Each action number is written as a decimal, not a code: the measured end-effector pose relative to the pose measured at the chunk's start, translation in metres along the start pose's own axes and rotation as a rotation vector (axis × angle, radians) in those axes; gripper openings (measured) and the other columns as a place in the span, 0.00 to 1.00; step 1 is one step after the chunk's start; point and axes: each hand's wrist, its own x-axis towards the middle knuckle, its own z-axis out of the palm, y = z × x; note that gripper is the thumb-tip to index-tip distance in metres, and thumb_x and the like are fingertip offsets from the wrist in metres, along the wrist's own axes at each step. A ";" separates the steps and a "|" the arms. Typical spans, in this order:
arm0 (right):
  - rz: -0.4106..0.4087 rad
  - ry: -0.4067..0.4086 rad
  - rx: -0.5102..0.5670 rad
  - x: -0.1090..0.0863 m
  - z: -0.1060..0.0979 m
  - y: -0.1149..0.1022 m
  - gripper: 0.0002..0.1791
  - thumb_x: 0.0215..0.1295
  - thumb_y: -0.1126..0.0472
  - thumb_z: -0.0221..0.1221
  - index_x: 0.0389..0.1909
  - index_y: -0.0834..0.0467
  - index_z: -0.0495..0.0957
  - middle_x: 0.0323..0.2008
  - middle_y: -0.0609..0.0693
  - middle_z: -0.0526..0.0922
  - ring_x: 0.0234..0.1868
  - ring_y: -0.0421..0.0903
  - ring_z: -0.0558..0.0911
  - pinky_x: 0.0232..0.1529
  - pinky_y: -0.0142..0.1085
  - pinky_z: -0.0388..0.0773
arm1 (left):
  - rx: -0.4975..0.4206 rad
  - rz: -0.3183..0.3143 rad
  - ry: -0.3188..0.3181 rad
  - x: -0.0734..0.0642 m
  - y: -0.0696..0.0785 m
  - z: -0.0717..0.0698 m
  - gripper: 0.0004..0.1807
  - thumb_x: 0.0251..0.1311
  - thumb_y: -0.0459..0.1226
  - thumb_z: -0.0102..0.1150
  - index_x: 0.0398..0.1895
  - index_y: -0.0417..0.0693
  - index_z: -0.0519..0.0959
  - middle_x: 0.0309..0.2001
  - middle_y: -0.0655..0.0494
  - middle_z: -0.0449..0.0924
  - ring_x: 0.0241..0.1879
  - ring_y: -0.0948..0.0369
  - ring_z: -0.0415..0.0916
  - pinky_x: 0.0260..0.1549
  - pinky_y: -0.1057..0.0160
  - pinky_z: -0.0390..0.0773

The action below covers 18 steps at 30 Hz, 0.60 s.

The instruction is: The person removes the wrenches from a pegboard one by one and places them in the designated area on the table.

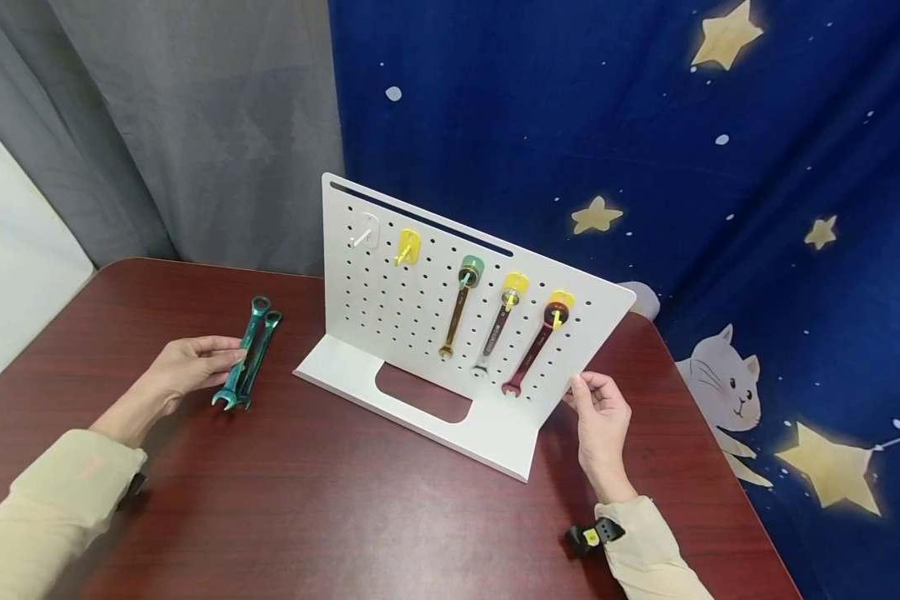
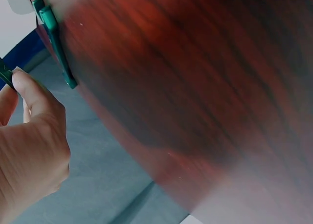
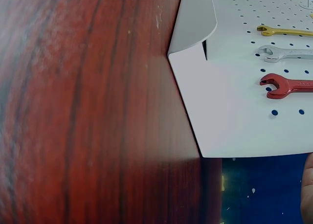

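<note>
My left hand [image 1: 198,367] pinches a green combination wrench [image 1: 249,340] between thumb and fingers, left of the board. Close beside it, a second green wrench [image 1: 261,360] lies on the table; the left wrist view shows that green wrench [image 2: 59,53] apart from the hand [image 2: 39,131]. At the other side, my right hand [image 1: 603,417] grips the right edge of a white pegboard stand [image 1: 390,308], thumb on the front, other fingers partly hidden behind. Hanging from hooks on the board are a gold wrench [image 1: 457,321], a silver wrench [image 1: 495,337] and a red wrench [image 1: 531,358].
A white hook [image 1: 366,233] and a yellow hook [image 1: 407,247] stick out at the board's upper left. The stand's base has a wide cutout toward the front. Dark red wooden table [image 1: 345,517] surrounds it, with grey and blue star-patterned curtains [image 1: 495,100] behind.
</note>
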 end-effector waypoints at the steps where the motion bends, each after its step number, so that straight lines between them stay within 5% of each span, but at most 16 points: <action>1: 0.000 -0.001 -0.002 0.000 0.000 0.000 0.05 0.61 0.72 0.58 0.31 0.60 0.78 0.24 0.47 0.80 0.26 0.38 0.81 0.32 0.29 0.81 | 0.019 -0.003 0.004 0.001 -0.001 -0.001 0.22 0.62 0.42 0.58 0.54 0.38 0.71 0.30 0.75 0.79 0.31 0.76 0.77 0.33 0.73 0.80; 5: -0.002 -0.003 -0.010 0.000 0.000 0.000 0.06 0.61 0.74 0.57 0.31 0.59 0.78 0.24 0.47 0.80 0.27 0.38 0.81 0.33 0.29 0.82 | 0.059 -0.014 0.014 0.002 -0.004 -0.004 0.30 0.63 0.43 0.57 0.59 0.27 0.66 0.30 0.76 0.78 0.31 0.77 0.77 0.33 0.73 0.80; 18: -0.006 0.003 -0.006 0.001 0.000 0.001 0.06 0.60 0.73 0.58 0.31 0.60 0.78 0.23 0.47 0.80 0.26 0.37 0.81 0.32 0.29 0.81 | 0.120 -0.035 0.028 0.005 -0.010 -0.012 0.32 0.65 0.43 0.54 0.61 0.25 0.63 0.29 0.77 0.77 0.31 0.78 0.76 0.33 0.72 0.81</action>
